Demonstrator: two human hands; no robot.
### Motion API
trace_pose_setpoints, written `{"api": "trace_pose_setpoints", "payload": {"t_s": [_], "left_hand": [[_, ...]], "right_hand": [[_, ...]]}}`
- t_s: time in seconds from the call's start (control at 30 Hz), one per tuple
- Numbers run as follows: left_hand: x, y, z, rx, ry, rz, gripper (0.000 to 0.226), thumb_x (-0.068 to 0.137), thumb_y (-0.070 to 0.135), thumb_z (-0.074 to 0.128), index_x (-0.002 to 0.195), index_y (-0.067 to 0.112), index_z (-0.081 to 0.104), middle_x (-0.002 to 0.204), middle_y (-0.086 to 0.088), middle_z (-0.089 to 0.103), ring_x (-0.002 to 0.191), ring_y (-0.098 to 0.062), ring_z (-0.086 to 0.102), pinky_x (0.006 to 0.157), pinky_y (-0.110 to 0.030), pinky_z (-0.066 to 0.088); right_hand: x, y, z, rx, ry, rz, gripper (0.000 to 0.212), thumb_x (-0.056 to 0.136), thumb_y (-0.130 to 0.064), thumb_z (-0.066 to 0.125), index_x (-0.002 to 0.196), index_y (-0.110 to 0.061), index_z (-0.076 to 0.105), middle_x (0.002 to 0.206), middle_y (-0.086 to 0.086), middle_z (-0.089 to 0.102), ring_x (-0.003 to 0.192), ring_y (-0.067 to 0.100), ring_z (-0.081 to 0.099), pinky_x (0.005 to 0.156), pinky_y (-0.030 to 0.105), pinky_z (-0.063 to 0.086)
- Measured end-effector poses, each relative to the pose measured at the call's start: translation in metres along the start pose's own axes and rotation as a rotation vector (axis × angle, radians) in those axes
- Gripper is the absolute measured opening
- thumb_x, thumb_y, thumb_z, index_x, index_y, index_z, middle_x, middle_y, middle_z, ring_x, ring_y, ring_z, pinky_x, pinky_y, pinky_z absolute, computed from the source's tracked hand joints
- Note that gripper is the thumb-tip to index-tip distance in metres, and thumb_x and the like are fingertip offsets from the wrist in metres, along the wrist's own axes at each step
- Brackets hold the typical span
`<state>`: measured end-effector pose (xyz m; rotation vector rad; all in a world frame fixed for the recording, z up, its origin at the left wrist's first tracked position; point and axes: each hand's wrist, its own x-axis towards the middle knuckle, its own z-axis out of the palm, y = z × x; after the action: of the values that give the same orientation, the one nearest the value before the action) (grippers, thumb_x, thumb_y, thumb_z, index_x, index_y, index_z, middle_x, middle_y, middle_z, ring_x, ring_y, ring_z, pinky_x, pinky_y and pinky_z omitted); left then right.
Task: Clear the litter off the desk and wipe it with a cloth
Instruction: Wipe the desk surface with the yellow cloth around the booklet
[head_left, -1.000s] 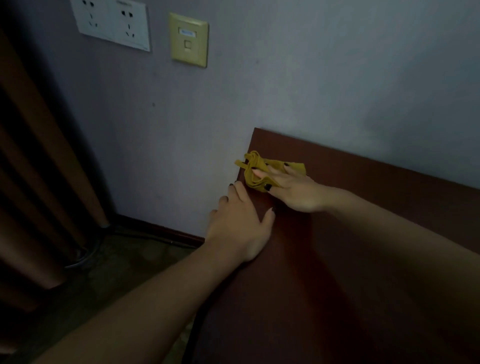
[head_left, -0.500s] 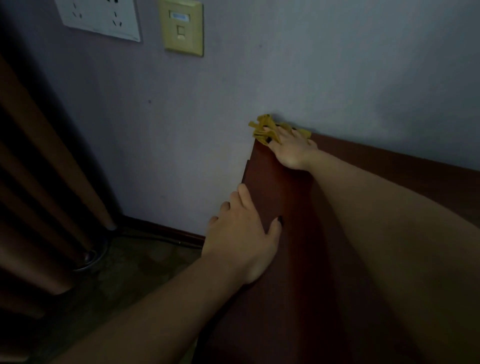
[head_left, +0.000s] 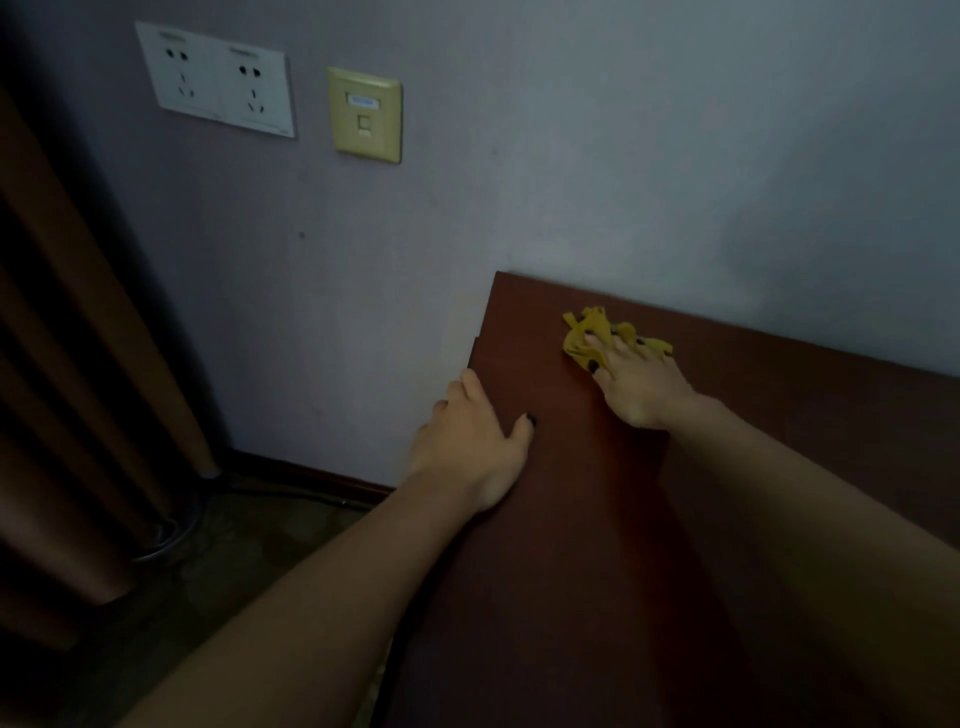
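A crumpled yellow cloth (head_left: 587, 338) lies on the dark red-brown desk (head_left: 571, 519), near its back edge and a little right of the back left corner. My right hand (head_left: 639, 389) presses down on the cloth with its fingers spread and straight. My left hand (head_left: 467, 447) rests flat at the desk's left edge, thumb on the top and fingers reaching over the edge. No litter shows on the part of the desk that I see.
A grey wall stands right behind the desk, with two white sockets (head_left: 215, 80) and a yellow network plate (head_left: 364, 115). A brown curtain (head_left: 67, 364) hangs at the left. Below it are the floor and a dark cable (head_left: 291, 493).
My right hand pushed the cloth from the left edge up into the back left corner, then slid it right along the back edge. My left hand has stayed at the left edge.
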<state>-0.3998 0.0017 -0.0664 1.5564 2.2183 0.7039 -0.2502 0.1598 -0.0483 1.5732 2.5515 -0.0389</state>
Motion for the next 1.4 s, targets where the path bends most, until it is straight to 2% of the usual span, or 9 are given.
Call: {"api": "trace_pose_setpoints", "payload": {"t_s": [0.13,0.23,0.37,0.53,0.73,0.87,1.0,1.2,1.4], "left_hand": [[-0.001,0.002,-0.002,0.017,0.018,-0.012,0.073,0.094,0.052,0.035,0.146,0.005,0.013,0.143,-0.012,0.034,0.126,-0.028,0.04,0.1,-0.042,0.04],[-0.001,0.004,-0.002,0.038,0.022,-0.013,0.075,0.094,0.054,0.035,0.145,0.003,0.014,0.143,-0.014,0.034,0.126,-0.028,0.04,0.099,-0.041,0.039],[0.0,0.004,0.001,0.091,0.044,-0.005,0.081,0.09,0.058,0.038,0.144,0.003,0.015,0.141,-0.013,0.036,0.126,-0.027,0.04,0.096,-0.041,0.04],[0.004,0.001,0.004,0.136,0.068,0.009,0.083,0.088,0.061,0.037,0.144,0.005,0.014,0.139,-0.012,0.037,0.124,-0.027,0.041,0.096,-0.04,0.039],[0.003,-0.003,0.004,0.109,0.072,0.015,0.08,0.088,0.064,0.034,0.144,0.009,0.018,0.138,-0.009,0.039,0.121,-0.025,0.044,0.094,-0.039,0.039],[0.003,-0.004,0.004,0.076,0.069,0.04,0.08,0.089,0.062,0.034,0.147,0.012,0.013,0.139,-0.007,0.038,0.12,-0.023,0.044,0.094,-0.035,0.039],[0.003,-0.005,0.004,0.065,0.093,0.043,0.073,0.089,0.062,0.033,0.144,0.016,0.018,0.132,-0.003,0.042,0.112,-0.02,0.047,0.089,-0.033,0.04],[0.002,-0.004,0.006,0.051,0.069,0.037,0.08,0.09,0.06,0.034,0.149,0.013,0.009,0.143,-0.007,0.035,0.124,-0.023,0.042,0.099,-0.035,0.038],[0.001,0.0,0.003,0.044,0.01,0.011,0.093,0.088,0.063,0.039,0.15,0.005,0.0,0.148,-0.012,0.027,0.133,-0.026,0.031,0.105,-0.04,0.035]], "right_hand": [[-0.035,-0.009,0.008,0.019,0.011,-0.145,0.05,0.102,-0.033,0.025,0.149,-0.033,0.009,0.159,0.0,0.003,0.145,0.03,0.0,0.116,0.045,0.006],[-0.04,-0.021,0.009,0.097,-0.059,-0.192,0.047,0.102,-0.04,0.022,0.146,-0.043,0.01,0.158,-0.007,-0.001,0.145,0.029,-0.008,0.116,0.044,-0.002],[-0.022,-0.033,0.008,0.184,-0.104,-0.271,0.044,0.101,-0.045,0.018,0.142,-0.053,0.005,0.158,-0.013,-0.005,0.144,0.023,-0.015,0.113,0.042,-0.009],[0.027,-0.052,0.009,0.129,-0.038,-0.342,0.045,0.099,-0.052,0.015,0.141,-0.055,0.001,0.158,-0.014,-0.004,0.145,0.021,-0.01,0.114,0.043,-0.005],[0.089,-0.046,0.001,0.142,0.054,-0.227,0.05,0.098,-0.043,0.019,0.147,-0.043,0.009,0.159,-0.008,0.002,0.146,0.021,0.001,0.116,0.044,0.001],[0.11,-0.02,-0.003,0.125,0.115,-0.143,0.05,0.099,-0.04,0.017,0.149,-0.036,0.012,0.159,-0.003,0.009,0.145,0.024,0.008,0.117,0.045,0.005],[0.117,0.018,-0.005,0.135,0.094,-0.043,0.052,0.099,-0.038,0.018,0.15,-0.032,0.011,0.159,-0.002,0.009,0.145,0.024,0.007,0.117,0.042,0.005],[0.081,0.075,0.003,0.164,0.015,0.117,0.052,0.099,-0.04,0.016,0.149,-0.036,0.003,0.159,-0.005,0.0,0.146,0.024,-0.001,0.118,0.044,0.001],[0.004,0.061,0.012,0.113,-0.028,0.03,0.05,0.1,-0.04,0.021,0.146,-0.046,0.003,0.159,-0.01,-0.002,0.146,0.023,-0.004,0.116,0.047,0.001]]}}
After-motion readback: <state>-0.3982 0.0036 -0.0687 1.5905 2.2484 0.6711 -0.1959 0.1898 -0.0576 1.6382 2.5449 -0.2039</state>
